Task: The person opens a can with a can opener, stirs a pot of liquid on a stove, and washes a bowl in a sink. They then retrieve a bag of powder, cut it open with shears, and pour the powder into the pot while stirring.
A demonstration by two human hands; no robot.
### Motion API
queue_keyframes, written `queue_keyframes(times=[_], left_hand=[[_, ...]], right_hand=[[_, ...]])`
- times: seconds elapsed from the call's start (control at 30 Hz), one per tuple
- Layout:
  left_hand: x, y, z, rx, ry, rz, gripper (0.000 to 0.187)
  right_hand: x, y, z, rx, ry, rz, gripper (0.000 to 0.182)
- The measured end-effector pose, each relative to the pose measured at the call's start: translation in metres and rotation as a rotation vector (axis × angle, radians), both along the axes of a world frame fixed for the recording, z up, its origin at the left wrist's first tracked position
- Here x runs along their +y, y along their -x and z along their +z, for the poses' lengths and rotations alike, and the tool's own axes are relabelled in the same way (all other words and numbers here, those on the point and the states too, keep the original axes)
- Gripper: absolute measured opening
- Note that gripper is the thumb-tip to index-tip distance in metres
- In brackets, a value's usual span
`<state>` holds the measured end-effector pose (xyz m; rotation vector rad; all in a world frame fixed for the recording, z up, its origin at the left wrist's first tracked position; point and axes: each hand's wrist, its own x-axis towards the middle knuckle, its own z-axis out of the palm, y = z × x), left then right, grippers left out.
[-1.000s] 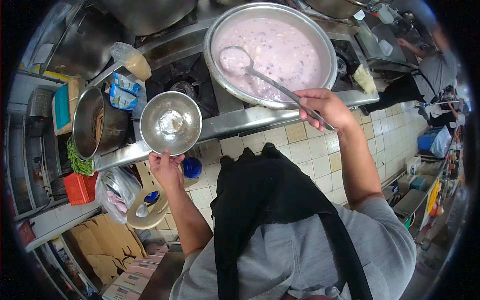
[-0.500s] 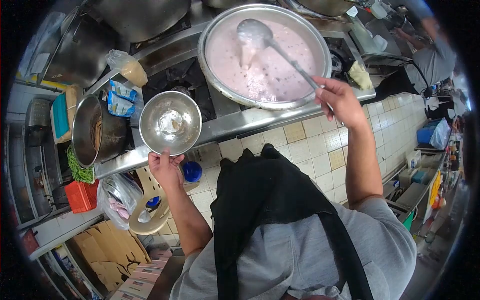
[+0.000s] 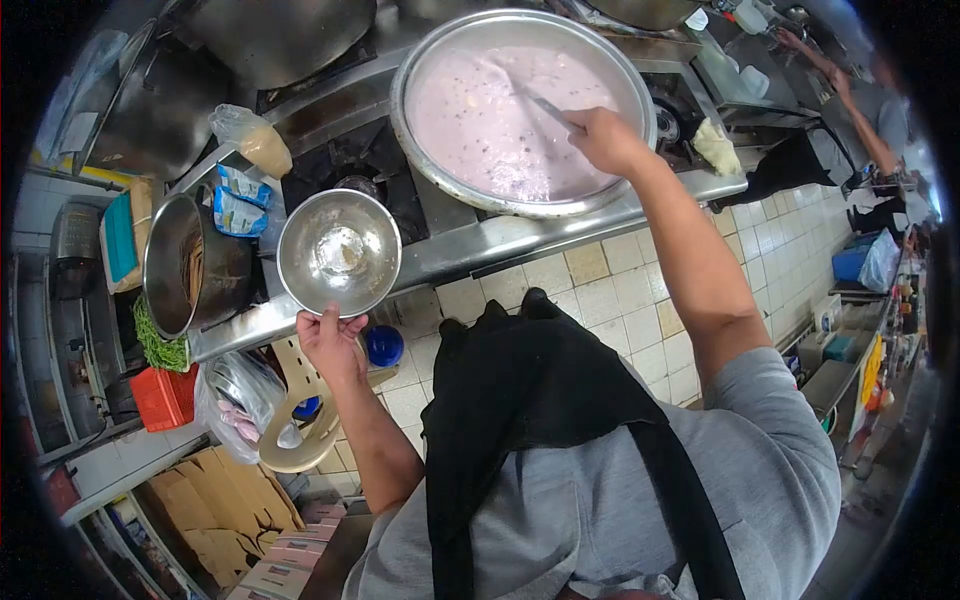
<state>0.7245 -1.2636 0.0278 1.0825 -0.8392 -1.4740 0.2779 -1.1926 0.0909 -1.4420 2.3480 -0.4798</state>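
My right hand [image 3: 607, 140] is closed round the handle of a metal ladle [image 3: 548, 106]. The ladle's bowl is sunk out of sight in a pale pink liquid [image 3: 470, 130] dotted with dark bits. That liquid fills a wide metal pot [image 3: 403, 110] on the stove. With my left hand [image 3: 332, 345] I grip the near rim of a steel mixing bowl [image 3: 300, 240], thumb over the edge. The bowl is tilted toward me and has a small brownish residue at its bottom. It is held at the stove's front edge, left of the pot.
Left on the stove stand a deep pot [image 3: 225, 260], blue-and-white packets [image 3: 240, 215] and a bag of tan powder [image 3: 265, 155]. A cloth [image 3: 716, 146] lies at the right corner. A beige stool [image 3: 290, 455] is below left. Another person [image 3: 800, 165] works at the far right.
My right hand has moved up and left over the pot. The ladle, raised and pouring before, has dipped into the pink liquid. My left hand and the bowl are nearly unmoved.
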Motion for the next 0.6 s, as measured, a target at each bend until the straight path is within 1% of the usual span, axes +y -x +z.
queue_keyframes(times=[0.03, 0.1, 0.17, 0.23, 0.3, 0.33, 0.4, 0.43, 0.5, 0.53, 0.6], left_hand=[[0.0, 0.0, -0.001, -0.005, 0.0, 0.002, 0.013], [-0.001, -0.001, -0.003, -0.005, -0.011, 0.003, 0.013], [-0.003, 0.0, -0.004, -0.007, -0.02, 0.004, 0.013], [-0.005, 0.002, -0.003, -0.024, -0.033, -0.001, 0.012], [-0.009, 0.002, -0.005, -0.021, -0.026, -0.009, 0.012], [-0.011, 0.002, -0.006, -0.021, -0.019, -0.014, 0.012], [-0.014, 0.003, -0.007, -0.021, -0.014, -0.025, 0.012], [-0.015, 0.004, -0.007, -0.022, -0.008, -0.029, 0.012], [-0.015, 0.006, -0.004, -0.023, -0.01, -0.035, 0.012], [-0.015, 0.008, -0.004, -0.024, -0.009, -0.038, 0.012], [-0.015, 0.008, -0.005, -0.021, -0.01, -0.046, 0.012]], right_hand=[[0.008, -0.006, 0.01, 0.002, -0.003, -0.002, 0.039], [0.028, -0.017, 0.032, 0.083, -0.054, 0.121, 0.038], [0.054, -0.014, 0.048, 0.083, -0.088, 0.205, 0.039], [0.081, -0.005, 0.073, 0.124, -0.041, 0.319, 0.04], [0.102, -0.008, 0.109, 0.094, -0.087, 0.226, 0.039], [0.111, -0.01, 0.123, 0.095, -0.089, 0.221, 0.039], [0.122, -0.012, 0.14, 0.066, -0.147, 0.008, 0.037], [0.124, -0.009, 0.136, 0.066, -0.15, 0.004, 0.037], [0.126, -0.003, 0.115, -0.089, -0.033, -0.22, 0.033], [0.123, -0.003, 0.105, -0.089, -0.033, -0.222, 0.033], [0.111, -0.006, 0.083, -0.389, 0.034, -0.428, 0.037]])
